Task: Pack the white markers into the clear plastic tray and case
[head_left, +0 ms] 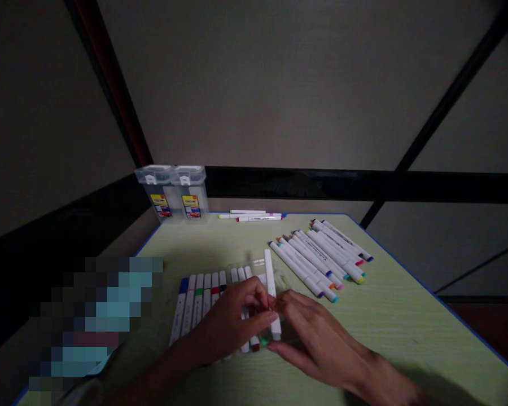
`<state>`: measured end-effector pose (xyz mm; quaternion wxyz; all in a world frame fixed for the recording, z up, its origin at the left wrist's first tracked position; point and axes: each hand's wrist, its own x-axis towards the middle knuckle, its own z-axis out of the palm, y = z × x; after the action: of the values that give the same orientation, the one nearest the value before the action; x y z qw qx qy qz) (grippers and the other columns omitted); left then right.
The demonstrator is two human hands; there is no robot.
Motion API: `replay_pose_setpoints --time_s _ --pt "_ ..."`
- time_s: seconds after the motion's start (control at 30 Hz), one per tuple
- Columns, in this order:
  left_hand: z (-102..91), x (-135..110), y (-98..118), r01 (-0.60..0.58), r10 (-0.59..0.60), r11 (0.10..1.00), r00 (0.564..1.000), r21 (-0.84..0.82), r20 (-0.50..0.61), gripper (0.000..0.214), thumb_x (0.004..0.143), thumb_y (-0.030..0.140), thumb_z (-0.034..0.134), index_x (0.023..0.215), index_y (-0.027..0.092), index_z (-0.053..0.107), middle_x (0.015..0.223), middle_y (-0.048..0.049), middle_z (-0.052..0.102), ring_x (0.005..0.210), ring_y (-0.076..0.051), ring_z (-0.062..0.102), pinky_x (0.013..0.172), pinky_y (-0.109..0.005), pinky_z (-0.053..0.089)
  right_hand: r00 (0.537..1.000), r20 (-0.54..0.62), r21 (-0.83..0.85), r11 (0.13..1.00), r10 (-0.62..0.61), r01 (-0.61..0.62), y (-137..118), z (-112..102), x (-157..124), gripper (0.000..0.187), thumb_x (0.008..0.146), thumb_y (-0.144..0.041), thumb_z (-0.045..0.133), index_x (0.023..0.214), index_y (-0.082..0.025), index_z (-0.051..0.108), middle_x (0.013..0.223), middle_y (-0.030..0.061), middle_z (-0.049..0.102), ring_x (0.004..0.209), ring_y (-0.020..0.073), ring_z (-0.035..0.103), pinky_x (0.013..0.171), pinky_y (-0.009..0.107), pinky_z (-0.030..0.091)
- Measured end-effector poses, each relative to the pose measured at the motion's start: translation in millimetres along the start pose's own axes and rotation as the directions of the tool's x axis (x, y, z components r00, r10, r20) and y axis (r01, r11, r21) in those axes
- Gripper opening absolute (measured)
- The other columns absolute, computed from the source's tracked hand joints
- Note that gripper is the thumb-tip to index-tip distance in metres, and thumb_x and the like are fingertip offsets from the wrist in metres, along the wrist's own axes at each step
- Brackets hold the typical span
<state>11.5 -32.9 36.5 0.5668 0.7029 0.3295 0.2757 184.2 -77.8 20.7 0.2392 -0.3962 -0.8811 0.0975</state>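
A white marker [270, 276] with a grey lower end stands tilted between my two hands. My left hand [237, 310] pinches it between thumb and fingers. At the marker's lower part, my right hand [317, 332] has its fingers and thumb on either side, touching it. Beneath the hands is a clear plastic tray [258, 264]. A row of white markers with coloured bands [190, 304] lies side by side in it, partly hidden by my left hand and forearm.
Loose markers with coloured ends [317, 254] lie in a slanted group at the right. Several more markers [254, 216] lie along the back edge. Two clear lidded boxes [175, 189] stand at the back left of the pale green, blue-edged table [398, 332]. A blurred-out patch covers the left.
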Motion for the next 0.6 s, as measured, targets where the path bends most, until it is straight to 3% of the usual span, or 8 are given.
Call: replay_pose_setpoints --time_s 0.13,0.3,0.6 --pt "0.2 0 -2 0.03 -0.03 0.999 1.0 0.017 0.006 0.012 0.068 0.013 0.056 0.071 0.018 0.045 0.069 0.0022 0.056 0.066 -0.012 0.054 0.061 -0.022 0.042 0.999 -0.015 -0.048 0.998 -0.038 0.037 -1 1 0 0.019 0.088 -0.034 0.043 0.092 -0.016 0.048 0.084 0.008 0.057 0.077 0.02 0.052 0.067 0.034 0.047" --pt "0.5 0 -5 -0.019 0.018 0.999 0.999 -0.046 -0.036 0.02 0.067 0.011 0.057 0.076 0.019 0.041 0.072 0.0022 0.056 0.068 -0.012 0.056 0.064 -0.024 0.044 0.998 -0.03 -0.092 0.994 -0.058 0.055 -1 1 2 0.017 0.09 -0.03 0.038 0.088 -0.017 0.048 0.08 0.0069 0.056 0.075 0.0191 0.052 0.064 0.032 0.047" --pt "0.7 5 -14 -0.078 0.064 0.993 0.985 -0.083 -0.158 0.07 0.064 0.008 0.061 0.118 0.024 0.021 0.087 0.0008 0.053 0.066 -0.01 0.054 0.063 -0.024 0.045 0.998 -0.042 -0.09 0.995 -0.051 0.047 0 0 2 0.016 0.09 -0.029 0.038 0.093 -0.016 0.046 0.084 0.0081 0.059 0.075 0.0195 0.054 0.066 0.033 0.047"
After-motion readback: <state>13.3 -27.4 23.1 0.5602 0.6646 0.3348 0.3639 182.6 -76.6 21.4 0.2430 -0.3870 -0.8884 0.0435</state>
